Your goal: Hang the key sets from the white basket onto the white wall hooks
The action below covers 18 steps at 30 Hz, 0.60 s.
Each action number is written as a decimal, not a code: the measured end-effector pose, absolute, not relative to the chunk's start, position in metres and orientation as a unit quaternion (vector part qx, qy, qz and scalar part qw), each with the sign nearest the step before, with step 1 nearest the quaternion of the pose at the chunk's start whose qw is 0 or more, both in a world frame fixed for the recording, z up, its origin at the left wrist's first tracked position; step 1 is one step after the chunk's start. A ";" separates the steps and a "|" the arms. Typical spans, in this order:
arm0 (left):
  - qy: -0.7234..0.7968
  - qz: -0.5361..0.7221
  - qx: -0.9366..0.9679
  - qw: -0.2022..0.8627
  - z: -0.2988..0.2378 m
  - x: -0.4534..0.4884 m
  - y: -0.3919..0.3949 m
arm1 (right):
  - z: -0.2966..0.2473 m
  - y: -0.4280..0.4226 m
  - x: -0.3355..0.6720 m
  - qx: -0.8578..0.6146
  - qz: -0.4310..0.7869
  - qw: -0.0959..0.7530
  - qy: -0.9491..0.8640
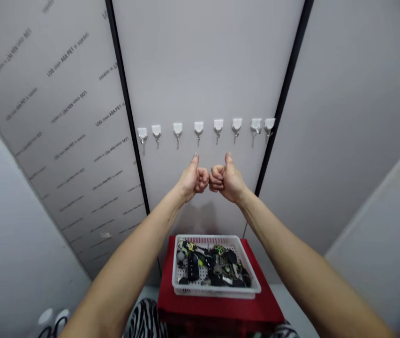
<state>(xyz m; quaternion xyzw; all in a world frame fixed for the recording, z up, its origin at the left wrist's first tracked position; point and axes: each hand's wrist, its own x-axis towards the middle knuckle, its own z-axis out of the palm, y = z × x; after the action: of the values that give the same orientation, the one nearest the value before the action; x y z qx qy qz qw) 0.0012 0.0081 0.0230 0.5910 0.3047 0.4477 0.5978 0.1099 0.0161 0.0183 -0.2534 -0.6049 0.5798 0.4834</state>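
My left hand (194, 176) is held up in front of the wall, its fingers curled into a fist and its thumb pointing upward. Mirroring it, my right hand (228, 178) makes the same thumb-up fist, the knuckles of both nearly touching. Nothing shows in either hand. Just above them a row of several white wall hooks is fixed to the panel, a middle hook (199, 127) and another hook (218, 125) being closest to my thumbs. Below my hands stands a white plastic basket (217, 290) holding a jumble of keys and key fobs (221, 265).
The basket rests on a red-covered stool or small table (217, 307) against the wall. Black vertical strips (129, 103) edge the hook panel (207, 61). A printed panel (73, 117) is at left. White round objects with a dark cord (54, 319) lie lower left.
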 end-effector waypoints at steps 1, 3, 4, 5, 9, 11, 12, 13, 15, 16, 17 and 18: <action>0.305 0.446 0.591 0.599 0.021 0.001 0.008 | 0.017 0.015 0.110 -0.260 0.578 0.481 -0.606; 0.306 0.447 0.590 0.599 0.015 0.000 0.007 | 0.012 0.013 0.108 -0.269 0.576 0.474 -0.609; 0.310 0.448 0.589 0.597 0.009 -0.001 0.007 | 0.007 0.012 0.107 -0.274 0.577 0.468 -0.611; 0.316 0.447 0.588 0.595 0.002 -0.002 0.007 | 0.001 0.012 0.106 -0.279 0.579 0.461 -0.612; 0.423 0.410 0.602 0.539 -0.052 -0.014 0.003 | -0.050 0.007 0.102 -0.333 0.569 0.417 -0.626; 0.491 0.392 0.608 0.485 -0.088 -0.024 -0.001 | -0.087 0.002 0.104 -0.399 0.506 0.388 -0.659; 0.516 0.387 0.610 0.460 -0.107 -0.030 -0.004 | -0.106 0.000 0.106 -0.441 0.450 0.372 -0.682; 0.544 0.380 0.619 0.421 -0.124 -0.035 -0.008 | -0.125 -0.002 0.109 -0.483 0.385 0.350 -0.704; 0.591 0.336 0.673 0.293 -0.153 -0.044 -0.016 | -0.158 -0.007 0.114 -0.526 0.268 0.305 -0.747; 0.594 0.310 0.706 0.229 -0.164 -0.047 -0.020 | -0.172 -0.009 0.116 -0.531 0.225 0.283 -0.766; 0.589 0.284 0.736 0.174 -0.172 -0.049 -0.023 | -0.182 -0.011 0.118 -0.528 0.195 0.265 -0.783; 0.578 0.262 0.761 0.136 -0.178 -0.050 -0.026 | -0.190 -0.012 0.120 -0.521 0.175 0.248 -0.797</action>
<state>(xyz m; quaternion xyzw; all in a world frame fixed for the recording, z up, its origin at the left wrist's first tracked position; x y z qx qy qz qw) -0.0498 -0.0255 -0.1780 0.7605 0.5782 0.2625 0.1358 0.1198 -0.0122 -0.1898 -0.5214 -0.7975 0.1749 0.2482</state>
